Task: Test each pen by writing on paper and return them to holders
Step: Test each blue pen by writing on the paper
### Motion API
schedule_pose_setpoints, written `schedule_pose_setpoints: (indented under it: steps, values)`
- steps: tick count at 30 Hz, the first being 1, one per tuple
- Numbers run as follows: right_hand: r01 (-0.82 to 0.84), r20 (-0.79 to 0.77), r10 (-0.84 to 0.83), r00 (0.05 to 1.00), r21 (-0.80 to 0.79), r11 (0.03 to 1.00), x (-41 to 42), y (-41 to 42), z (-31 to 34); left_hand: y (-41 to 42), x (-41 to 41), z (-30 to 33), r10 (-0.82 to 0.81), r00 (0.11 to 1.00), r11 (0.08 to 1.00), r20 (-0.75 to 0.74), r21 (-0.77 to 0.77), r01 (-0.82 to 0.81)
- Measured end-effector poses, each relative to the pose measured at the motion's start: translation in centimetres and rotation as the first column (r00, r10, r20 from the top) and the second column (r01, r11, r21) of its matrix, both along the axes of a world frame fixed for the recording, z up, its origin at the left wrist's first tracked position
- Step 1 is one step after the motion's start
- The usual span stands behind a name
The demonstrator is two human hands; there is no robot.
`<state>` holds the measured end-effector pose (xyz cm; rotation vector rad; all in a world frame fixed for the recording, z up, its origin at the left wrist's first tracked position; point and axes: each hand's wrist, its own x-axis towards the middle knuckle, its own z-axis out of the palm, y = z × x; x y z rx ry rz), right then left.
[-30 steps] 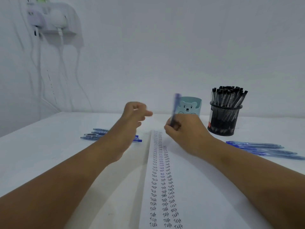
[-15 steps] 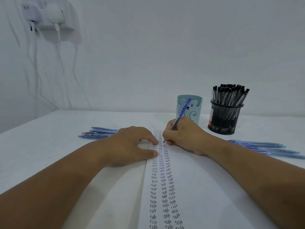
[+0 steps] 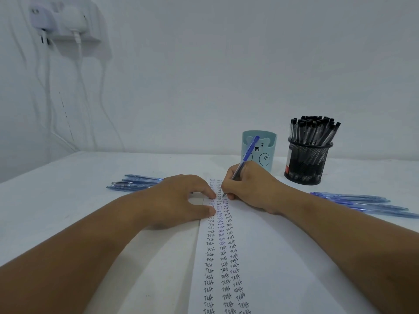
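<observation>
Far left on the wall: a white power strip [image 3: 68, 23] with cables hanging down, no part in the job.

Left side of the table [image 3: 56, 200]: a small pile of blue pens [image 3: 133, 183] lying flat, just beyond the left hand. Whether these are tested or waiting, I cannot tell.

Left hand [image 3: 181, 200] rests palm-down at the left edge of the paper [image 3: 283, 257], fingers [image 3: 209, 192] loosely spread, index and thumb tips pressing the sheet beside the written columns. It grips nothing; likely a brace so the sheet does not slide under the stroke.

Centre: three columns of the word "Test" run up the paper. Right hand [image 3: 254, 191] pinches a blue pen [image 3: 244, 159] in a writing grip, tip down on the paper near the top of the columns, barrel tilted back towards the bear holder [image 3: 260, 152]. Judged: mid-word on one more test.

Right: black mesh holder [image 3: 307, 164] packed with black-capped pens [image 3: 314, 130], upright. Further right, more blue pens [image 3: 362, 203] lie flat on the table.

Against half a second ago: hands hold nearly the same pose, pen already on the paper. A full second back, both hands were raised, the left curled in the air.
</observation>
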<state>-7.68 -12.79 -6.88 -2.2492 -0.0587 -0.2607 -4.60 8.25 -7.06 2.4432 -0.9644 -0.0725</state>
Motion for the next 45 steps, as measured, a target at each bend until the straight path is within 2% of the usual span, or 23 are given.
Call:
schedule_pose_setpoints:
  steps: [7, 11, 15, 45]
  values:
    - [0.006, 0.049, -0.003, 0.999, -0.069, 0.998, -0.09, 0.06, -0.01, 0.05, -0.01, -0.04, -0.001, 1.0, 1.0, -0.001, 0.006, 0.001]
    - [0.011, 0.042, -0.009, 0.999, -0.034, 0.999, -0.11, 0.0, -0.04, 0.04, -0.05, -0.02, -0.001, 1.0, 1.0, 0.001, 0.004, 0.001]
    - [0.007, 0.063, -0.002, 0.998, -0.075, 0.997, -0.08, 0.17, 0.03, 0.0, -0.13, 0.04, -0.003, 1.0, 1.0, 0.005, 0.009, 0.003]
    - [0.028, 0.076, -0.02, 0.997, -0.103, 0.994, -0.09, 0.11, -0.01, 0.14, 0.2, -0.18, -0.023, 1.0, 1.0, 0.0, -0.001, 0.023]
